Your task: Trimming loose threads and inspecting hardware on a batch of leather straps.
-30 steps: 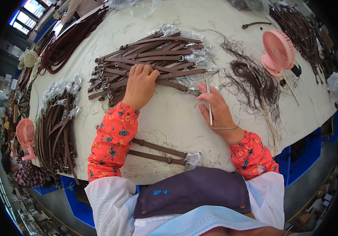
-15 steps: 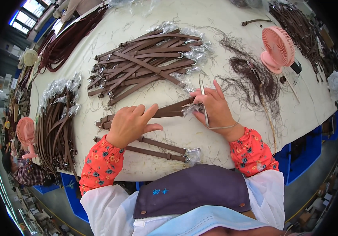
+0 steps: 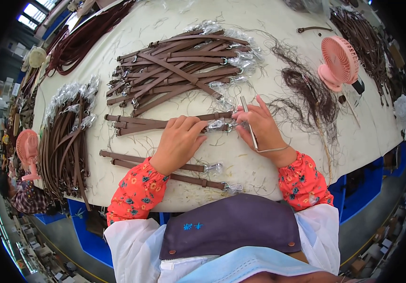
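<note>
My left hand (image 3: 178, 141) lies palm down on a brown leather strap (image 3: 141, 123) stretched across the pale table, fingers pressing it near its plastic-wrapped metal buckle (image 3: 219, 125). My right hand (image 3: 259, 129) grips a pair of thin metal snips (image 3: 250, 125) and touches the strap's buckle end. Two more brown straps (image 3: 132, 160) lie just in front of my left wrist, their wrapped clasps (image 3: 212, 168) pointing right.
A heap of brown straps (image 3: 179, 66) lies beyond my hands, another bundle (image 3: 68, 141) at the left. A tangle of dark thread (image 3: 306, 89) and a pink desk fan (image 3: 339, 61) sit at the right. Another person with a second pink fan (image 3: 26, 148) is at far left.
My left hand came back from the far heap, dragging one strap toward me, and now presses it flat. My right hand with the snips stayed near the buckle end.
</note>
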A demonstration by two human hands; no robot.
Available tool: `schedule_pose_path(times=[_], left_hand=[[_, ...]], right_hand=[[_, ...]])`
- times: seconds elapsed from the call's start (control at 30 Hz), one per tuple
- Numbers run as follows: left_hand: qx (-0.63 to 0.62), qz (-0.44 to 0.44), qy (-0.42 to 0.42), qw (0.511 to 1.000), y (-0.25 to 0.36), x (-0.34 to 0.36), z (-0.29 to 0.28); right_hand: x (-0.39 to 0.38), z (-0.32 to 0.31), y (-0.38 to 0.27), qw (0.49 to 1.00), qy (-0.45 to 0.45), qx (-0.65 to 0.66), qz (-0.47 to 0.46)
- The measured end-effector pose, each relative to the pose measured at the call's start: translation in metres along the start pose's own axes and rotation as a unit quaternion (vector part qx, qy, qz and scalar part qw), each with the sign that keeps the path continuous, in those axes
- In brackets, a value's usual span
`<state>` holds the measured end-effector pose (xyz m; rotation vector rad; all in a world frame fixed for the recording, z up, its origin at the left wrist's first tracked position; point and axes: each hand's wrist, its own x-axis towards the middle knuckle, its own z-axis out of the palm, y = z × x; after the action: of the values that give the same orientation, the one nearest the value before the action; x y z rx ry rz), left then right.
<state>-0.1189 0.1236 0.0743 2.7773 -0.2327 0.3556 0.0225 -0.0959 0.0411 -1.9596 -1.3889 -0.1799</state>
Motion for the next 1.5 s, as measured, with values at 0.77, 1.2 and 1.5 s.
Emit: schedule_pose_path(times=[0.77,1.2,1.5], left_hand=[[-0.157,0.014,-0.038,0.987,-0.001,0.006,0.022],[-0.243,-0.1,-0.087,0.961,-0.006,0.007,0.011],[-0.206,-0.041,-0.035,0.977,0.016,0.01,0.017]], right_hand=[[-0.003,-0.008,-0.016,0.964,-0.034,0.264,0.011],[0.002,-0.033,-0.011,0.983,-0.158,0.072,-0.063],[-0.004,-0.032,-0.012,0.966,-0.035,0.236,0.1]])
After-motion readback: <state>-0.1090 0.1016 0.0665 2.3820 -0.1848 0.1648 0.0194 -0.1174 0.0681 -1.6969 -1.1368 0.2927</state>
